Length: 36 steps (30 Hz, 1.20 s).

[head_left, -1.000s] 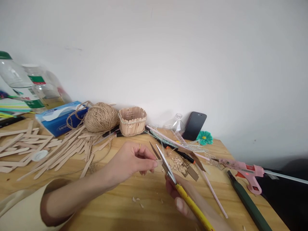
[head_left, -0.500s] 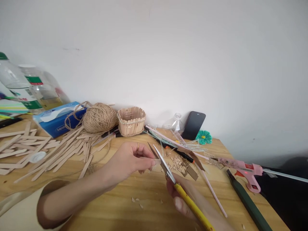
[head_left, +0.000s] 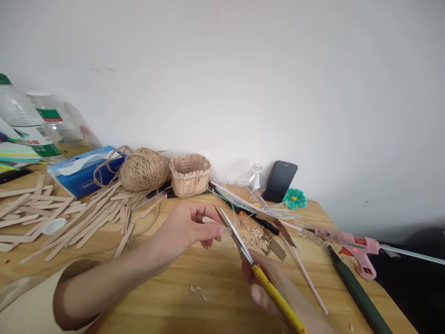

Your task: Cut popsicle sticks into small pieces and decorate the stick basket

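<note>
My left hand (head_left: 198, 227) is closed, pinching a wooden craft stick (head_left: 208, 220) between thumb and fingers. The stick's rounded end sticks up behind the thumb, and its other end reaches the scissors. My right hand (head_left: 260, 278) grips a pair of scissors (head_left: 274, 290) with yellow handles, the palm partly hidden beneath them. Their blades are parted and point up and left, beside my left fingertips; whether they touch the stick I cannot tell. Small wood clippings (head_left: 259, 240) lie in a heap just behind the blades.
At the back stand a craft-stick basket (head_left: 189, 181), a twine ball (head_left: 143, 170), a blue tissue pack (head_left: 86, 172) and a phone (head_left: 281, 181). Loose craft sticks (head_left: 90, 222) cover the left. A pink glue gun (head_left: 358, 248) and a dark green tool (head_left: 358, 287) lie right.
My left hand has shifted slightly left and turned the craft stick, so its rounded end now shows above the thumb. The scissors stay nearly in place, blades parted.
</note>
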Available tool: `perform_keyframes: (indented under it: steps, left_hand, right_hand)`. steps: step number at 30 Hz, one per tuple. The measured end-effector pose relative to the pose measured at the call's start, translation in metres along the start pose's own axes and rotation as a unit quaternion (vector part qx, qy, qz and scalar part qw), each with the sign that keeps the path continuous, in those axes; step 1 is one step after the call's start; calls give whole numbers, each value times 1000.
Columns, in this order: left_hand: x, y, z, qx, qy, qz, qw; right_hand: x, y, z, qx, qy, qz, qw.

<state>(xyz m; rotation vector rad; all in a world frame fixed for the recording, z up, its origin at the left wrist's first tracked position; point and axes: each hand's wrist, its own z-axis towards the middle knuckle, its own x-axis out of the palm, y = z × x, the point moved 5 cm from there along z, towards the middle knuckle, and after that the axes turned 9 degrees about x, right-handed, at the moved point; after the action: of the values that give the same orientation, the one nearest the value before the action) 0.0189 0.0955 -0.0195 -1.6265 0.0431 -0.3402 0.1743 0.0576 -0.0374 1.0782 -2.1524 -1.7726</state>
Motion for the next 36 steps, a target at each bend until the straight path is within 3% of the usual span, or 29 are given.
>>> perform_keyframes:
  steps: [12,20,26,32,36]
  left_hand:
    - [-1,1,1,6,-25,-29,999]
    - [-3,0,2,6,-25,-50,998]
    - [-2,-1,2,12,-10,-88,996]
    - [3,-3,-4,26,-2,-66,997]
    - [4,-4,-9,24,-33,-43,998]
  right_hand:
    - [-3,13,-5,38,-54,-26,997]
    - [-6,-10,2,26,-73,19,997]
    - [-19,-16,3,-17,-142,61,988]
    - [-9,-14,-2,-20,-131,57,990]
    - [-1,-14,-6,-1,-133,80,988]
